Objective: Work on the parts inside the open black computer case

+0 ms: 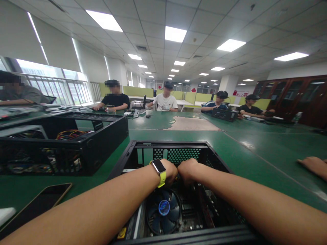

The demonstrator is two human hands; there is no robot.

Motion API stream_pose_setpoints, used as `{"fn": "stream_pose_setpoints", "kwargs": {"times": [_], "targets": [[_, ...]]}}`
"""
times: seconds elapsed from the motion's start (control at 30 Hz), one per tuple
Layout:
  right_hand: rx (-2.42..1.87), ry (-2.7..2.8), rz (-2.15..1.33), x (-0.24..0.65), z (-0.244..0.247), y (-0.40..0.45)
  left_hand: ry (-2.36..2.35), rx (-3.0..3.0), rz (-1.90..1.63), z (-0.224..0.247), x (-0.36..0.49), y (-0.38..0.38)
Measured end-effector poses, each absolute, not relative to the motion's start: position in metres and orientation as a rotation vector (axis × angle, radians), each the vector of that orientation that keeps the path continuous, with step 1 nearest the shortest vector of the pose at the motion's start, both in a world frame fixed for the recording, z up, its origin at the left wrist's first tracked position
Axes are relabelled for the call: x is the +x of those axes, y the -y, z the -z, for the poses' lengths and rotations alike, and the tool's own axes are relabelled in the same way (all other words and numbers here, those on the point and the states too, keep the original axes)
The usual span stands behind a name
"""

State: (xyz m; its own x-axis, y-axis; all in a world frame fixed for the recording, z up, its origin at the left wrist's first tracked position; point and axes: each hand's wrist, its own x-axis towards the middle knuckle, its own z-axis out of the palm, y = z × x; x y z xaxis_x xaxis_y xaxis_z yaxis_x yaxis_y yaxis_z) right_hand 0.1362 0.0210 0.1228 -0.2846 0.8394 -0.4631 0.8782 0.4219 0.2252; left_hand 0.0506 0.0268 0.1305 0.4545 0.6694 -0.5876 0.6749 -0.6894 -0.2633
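An open black computer case (209, 234) lies in front of me, with a perforated panel (180, 153) at its far end. Both my hands are down inside it, close together near that panel. My left hand (170, 170), with a yellow-banded watch (159, 169) on its wrist, has its fingers curled, and what they grip is hidden. Beside it on the right, my right hand (187, 170) is also closed, its fingertips out of sight. A round fan with a blue hub (164, 207) sits nearer to me, below my left wrist.
A second open case (102, 149) with coloured wires stands at the left. Nearer lie a phone (43, 204) and a white object (6, 215). Another person's hand (315, 166) rests on the green table (258, 170) at the right. Several people sit at its far side.
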Motion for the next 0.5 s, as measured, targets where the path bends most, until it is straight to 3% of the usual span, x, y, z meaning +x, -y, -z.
{"fn": "stream_pose_setpoints", "kwargs": {"times": [0.5], "targets": [[1.423, -2.07, 0.08, 0.1337, -0.1295, -0.0183, -1.221, 2.698, 1.076, -0.1359, 0.0485, -0.0215]]}}
